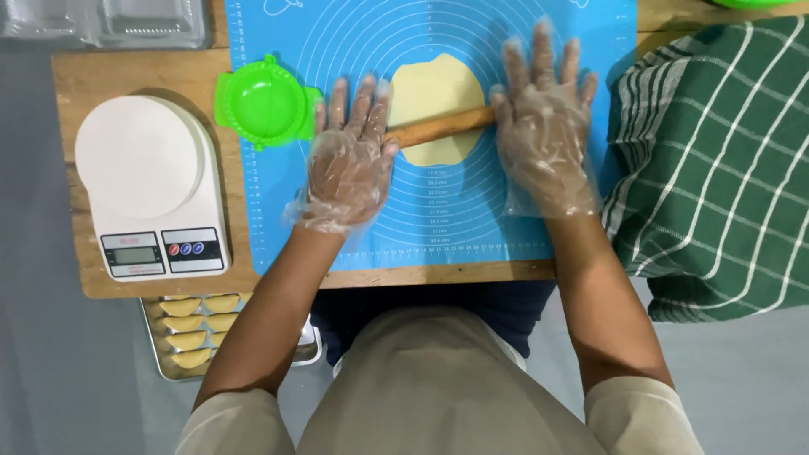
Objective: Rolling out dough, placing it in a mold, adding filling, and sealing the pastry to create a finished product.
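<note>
Left hand (pixel 350 156) and right hand (pixel 543 126), gloved, flat and open on rolling pin (pixel 440 128) ends over dough disc (pixel 436 105); judgement: equal palm pressure keeps thickness even on blue mat (pixel 472 219)
</note>
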